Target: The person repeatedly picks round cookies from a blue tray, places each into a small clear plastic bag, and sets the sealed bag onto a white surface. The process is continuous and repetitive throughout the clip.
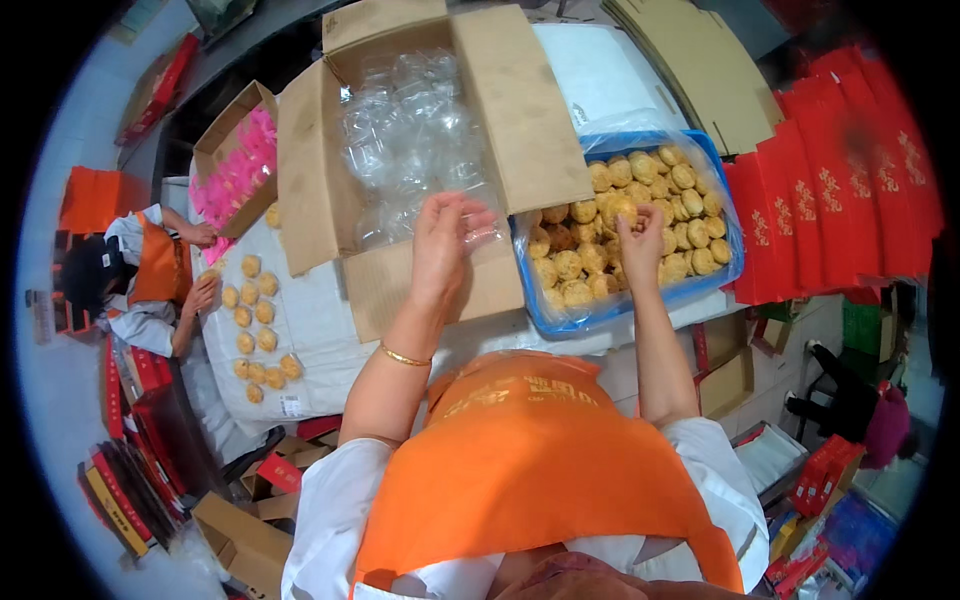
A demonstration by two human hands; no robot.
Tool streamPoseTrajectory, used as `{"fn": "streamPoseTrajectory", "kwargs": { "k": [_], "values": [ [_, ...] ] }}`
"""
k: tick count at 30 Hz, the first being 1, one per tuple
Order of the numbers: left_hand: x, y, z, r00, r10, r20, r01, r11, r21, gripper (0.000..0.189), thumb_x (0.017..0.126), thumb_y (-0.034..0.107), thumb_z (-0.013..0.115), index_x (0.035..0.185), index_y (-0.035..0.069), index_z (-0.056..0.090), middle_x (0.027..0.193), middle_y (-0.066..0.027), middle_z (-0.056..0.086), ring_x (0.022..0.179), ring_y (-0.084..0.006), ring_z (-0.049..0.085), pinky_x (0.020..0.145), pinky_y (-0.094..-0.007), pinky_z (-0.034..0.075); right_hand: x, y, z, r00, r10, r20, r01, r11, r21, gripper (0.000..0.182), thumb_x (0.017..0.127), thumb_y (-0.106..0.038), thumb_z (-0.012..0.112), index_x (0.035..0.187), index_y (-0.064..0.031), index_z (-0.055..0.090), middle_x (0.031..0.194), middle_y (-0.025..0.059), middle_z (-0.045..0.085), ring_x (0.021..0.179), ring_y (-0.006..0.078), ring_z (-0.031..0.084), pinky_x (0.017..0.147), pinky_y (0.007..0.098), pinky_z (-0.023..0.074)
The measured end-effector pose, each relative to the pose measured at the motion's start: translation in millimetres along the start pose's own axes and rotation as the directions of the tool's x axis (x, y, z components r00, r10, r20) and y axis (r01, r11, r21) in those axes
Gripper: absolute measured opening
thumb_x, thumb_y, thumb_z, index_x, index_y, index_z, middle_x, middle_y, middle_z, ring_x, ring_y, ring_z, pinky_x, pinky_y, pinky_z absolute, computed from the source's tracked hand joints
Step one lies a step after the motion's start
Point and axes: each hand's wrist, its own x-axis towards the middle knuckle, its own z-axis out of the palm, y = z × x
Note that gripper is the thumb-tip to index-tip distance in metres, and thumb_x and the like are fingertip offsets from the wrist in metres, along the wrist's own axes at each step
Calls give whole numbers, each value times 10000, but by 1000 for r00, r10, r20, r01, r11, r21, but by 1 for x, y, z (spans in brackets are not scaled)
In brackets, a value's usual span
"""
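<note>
My left hand (448,229) is over the near flap of a cardboard box (435,289), its fingers on a small clear plastic tray (482,237). Many more clear plastic trays (409,120) fill that box. To the right, my right hand (640,229) pinches a round golden pastry (618,210) between thumb and fingers, above a blue crate (574,325). The crate is lined with clear plastic film and holds many similar pastries (697,232).
At the left, a co-worker (154,270) handles pastries beside a carton of pink packets (244,165). Several pastries (265,311) lie on the white-covered table (322,330). Red printed bags (810,187) stand right of the crate; flat cardboard sheets (697,67) lie behind it.
</note>
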Motion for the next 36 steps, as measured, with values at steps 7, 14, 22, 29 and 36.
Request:
{"fn": "streamPoseTrajectory", "kwargs": {
  "k": [7,14,22,29,36],
  "values": [
    [-35,-10,24,969,-74,236,102,989,-111,245,1025,218,452,1177,38,519,1056,-112,621,997,-209,632,801,-363,553,-108,-158,12,875,-462,145,421,873,246,454,809,-47,730,1191,-37,484,1043,97,575,932,186,570,841,321,483],
    [-80,-4,9,948,-8,317,73,978,-194,296,1026,246,472,1228,33,513,1117,-101,618,1031,-208,623,867,-374,524,-130,-162,34,759,-619,201,635,772,-18,391,772,-78,756,1126,-51,593,1023,120,571,876,294,563,779,384,482],
    [-109,-2,-33,983,77,168,-67,996,-67,257,990,107,567,1217,19,486,1117,-74,600,969,-120,603,821,-288,541,-158,-179,64,515,-774,370,856,437,-278,507,790,-54,716,1284,-83,608,958,115,588,861,301,559,766,402,462],
    [-123,34,-133,924,295,-242,-332,934,-130,304,970,122,606,1223,-3,493,1105,-89,612,973,-164,615,851,-326,546,-154,-180,50,584,-772,250,808,583,-86,550,854,-18,601,1390,-8,479,1114,133,631,958,269,584,830,378,464],
    [-48,-60,-460,584,325,-744,-146,943,298,206,954,160,615,1058,-13,652,972,-110,671,874,-210,653,782,-354,567,-99,-116,9,899,-435,59,438,893,-101,397,944,-39,551,1340,-24,528,1131,108,627,982,171,584,867,300,461]
  ]
}}
